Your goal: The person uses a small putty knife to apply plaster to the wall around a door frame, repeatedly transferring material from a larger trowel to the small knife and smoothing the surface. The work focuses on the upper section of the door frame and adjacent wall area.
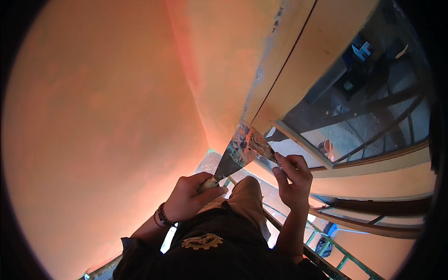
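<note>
My left hand point(189, 197), with a beaded bracelet on its wrist, is closed round the pale handle of a wide putty knife point(228, 161). Its dark, stained blade points up and away from me. My right hand point(295, 181) pinches a narrower putty knife point(267, 150) near the base of its blade; the fingers hide most of its handle. The two blades meet at their far ends, in front of the wall corner. Smeared, pinkish-grey putty point(247, 140) covers the area where they come together.
An orange-lit plastered wall point(102, 112) fills the left. Ahead, a wall strip bears a grey patched line point(260, 70) beside a dark gap. Window glass point(364, 112) with curved bars is at right, with a bucket point(326, 146) beyond. Green metal scaffold rails point(347, 254) run below.
</note>
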A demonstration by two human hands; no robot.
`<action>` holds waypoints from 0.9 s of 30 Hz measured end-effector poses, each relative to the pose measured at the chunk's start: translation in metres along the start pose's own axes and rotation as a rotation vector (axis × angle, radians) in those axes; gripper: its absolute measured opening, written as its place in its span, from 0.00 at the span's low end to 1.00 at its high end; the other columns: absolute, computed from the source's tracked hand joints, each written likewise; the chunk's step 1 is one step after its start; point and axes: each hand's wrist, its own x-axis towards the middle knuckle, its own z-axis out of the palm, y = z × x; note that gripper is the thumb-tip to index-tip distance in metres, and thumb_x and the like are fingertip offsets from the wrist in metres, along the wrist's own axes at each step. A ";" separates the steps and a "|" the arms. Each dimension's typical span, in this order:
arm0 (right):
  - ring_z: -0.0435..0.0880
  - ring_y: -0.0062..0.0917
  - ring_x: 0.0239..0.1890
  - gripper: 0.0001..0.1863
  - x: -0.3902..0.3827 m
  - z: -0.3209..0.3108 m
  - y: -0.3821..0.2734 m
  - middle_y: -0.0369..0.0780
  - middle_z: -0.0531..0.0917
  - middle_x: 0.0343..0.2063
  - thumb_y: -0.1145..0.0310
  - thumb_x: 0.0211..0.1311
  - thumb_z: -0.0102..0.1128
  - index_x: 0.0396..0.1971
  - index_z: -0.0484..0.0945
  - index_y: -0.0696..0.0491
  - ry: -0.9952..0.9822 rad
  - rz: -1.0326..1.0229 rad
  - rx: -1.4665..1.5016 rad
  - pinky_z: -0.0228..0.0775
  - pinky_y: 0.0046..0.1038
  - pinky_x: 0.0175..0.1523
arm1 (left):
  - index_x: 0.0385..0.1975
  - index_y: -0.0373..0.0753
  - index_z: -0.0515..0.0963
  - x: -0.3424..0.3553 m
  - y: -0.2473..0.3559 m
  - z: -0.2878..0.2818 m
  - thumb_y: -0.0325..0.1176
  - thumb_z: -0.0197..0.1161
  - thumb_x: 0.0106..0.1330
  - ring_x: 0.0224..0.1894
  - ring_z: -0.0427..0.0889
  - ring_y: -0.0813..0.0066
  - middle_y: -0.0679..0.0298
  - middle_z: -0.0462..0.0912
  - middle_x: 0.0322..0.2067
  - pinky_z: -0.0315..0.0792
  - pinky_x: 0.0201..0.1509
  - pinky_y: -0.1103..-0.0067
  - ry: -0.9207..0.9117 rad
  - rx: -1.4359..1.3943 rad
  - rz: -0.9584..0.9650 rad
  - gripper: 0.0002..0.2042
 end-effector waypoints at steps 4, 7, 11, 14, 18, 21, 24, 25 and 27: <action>0.73 0.27 0.26 0.20 0.013 0.020 -0.012 0.38 0.72 0.27 0.77 0.43 0.65 0.41 0.81 0.47 0.004 -0.054 -0.151 0.65 0.26 0.29 | 0.29 0.30 0.77 0.001 -0.016 -0.026 0.31 0.66 0.56 0.19 0.73 0.87 0.66 0.77 0.18 0.66 0.22 0.86 0.033 -0.031 0.035 0.10; 0.72 0.28 0.27 0.20 0.008 0.033 -0.022 0.38 0.71 0.28 0.78 0.43 0.65 0.41 0.82 0.46 -0.003 -0.067 -0.274 0.64 0.28 0.31 | 0.29 0.31 0.77 -0.003 -0.027 -0.032 0.32 0.66 0.57 0.18 0.72 0.84 0.63 0.76 0.16 0.65 0.21 0.83 0.055 -0.048 0.035 0.09; 0.69 0.27 0.27 0.18 0.008 0.029 -0.029 0.39 0.69 0.27 0.78 0.47 0.64 0.42 0.81 0.51 -0.040 -0.127 -0.330 0.62 0.25 0.30 | 0.29 0.33 0.77 -0.008 -0.018 -0.028 0.32 0.66 0.57 0.16 0.71 0.80 0.61 0.74 0.14 0.65 0.20 0.81 0.082 0.041 0.075 0.09; 0.69 0.27 0.27 0.18 0.005 0.029 -0.035 0.39 0.69 0.27 0.78 0.48 0.63 0.42 0.81 0.51 -0.063 -0.112 -0.346 0.62 0.26 0.30 | 0.27 0.33 0.77 -0.011 -0.028 -0.025 0.32 0.66 0.56 0.15 0.71 0.79 0.60 0.74 0.13 0.65 0.20 0.81 0.090 -0.030 0.054 0.09; 0.69 0.27 0.27 0.17 0.004 0.025 -0.040 0.39 0.69 0.27 0.78 0.48 0.62 0.42 0.81 0.51 -0.085 -0.108 -0.374 0.62 0.27 0.30 | 0.27 0.33 0.76 -0.013 -0.030 -0.026 0.31 0.66 0.56 0.15 0.70 0.79 0.61 0.74 0.13 0.64 0.20 0.81 0.085 -0.014 0.081 0.08; 0.69 0.27 0.26 0.17 0.004 0.024 -0.045 0.38 0.69 0.26 0.78 0.48 0.63 0.41 0.81 0.51 -0.106 -0.084 -0.387 0.62 0.27 0.30 | 0.27 0.33 0.77 -0.015 -0.033 -0.027 0.31 0.66 0.56 0.16 0.69 0.81 0.62 0.74 0.14 0.64 0.21 0.81 0.082 -0.031 0.081 0.08; 0.69 0.27 0.25 0.17 0.001 0.021 -0.051 0.38 0.69 0.25 0.78 0.47 0.63 0.40 0.81 0.51 -0.122 -0.061 -0.389 0.62 0.28 0.29 | 0.28 0.33 0.78 -0.017 -0.039 -0.030 0.31 0.66 0.56 0.16 0.69 0.83 0.63 0.75 0.14 0.64 0.21 0.82 0.061 -0.071 0.050 0.07; 0.69 0.28 0.25 0.17 0.000 0.020 -0.054 0.38 0.70 0.25 0.78 0.46 0.63 0.40 0.81 0.51 -0.133 -0.061 -0.396 0.62 0.28 0.29 | 0.29 0.33 0.78 -0.018 -0.042 -0.029 0.31 0.66 0.56 0.17 0.69 0.84 0.63 0.75 0.14 0.64 0.21 0.82 0.053 -0.099 0.025 0.07; 0.70 0.28 0.25 0.17 0.000 0.016 -0.059 0.38 0.70 0.24 0.79 0.45 0.63 0.40 0.81 0.51 -0.160 -0.063 -0.412 0.62 0.29 0.29 | 0.29 0.33 0.79 -0.018 -0.047 -0.028 0.31 0.66 0.56 0.17 0.68 0.84 0.64 0.75 0.15 0.64 0.22 0.82 0.052 -0.115 0.002 0.08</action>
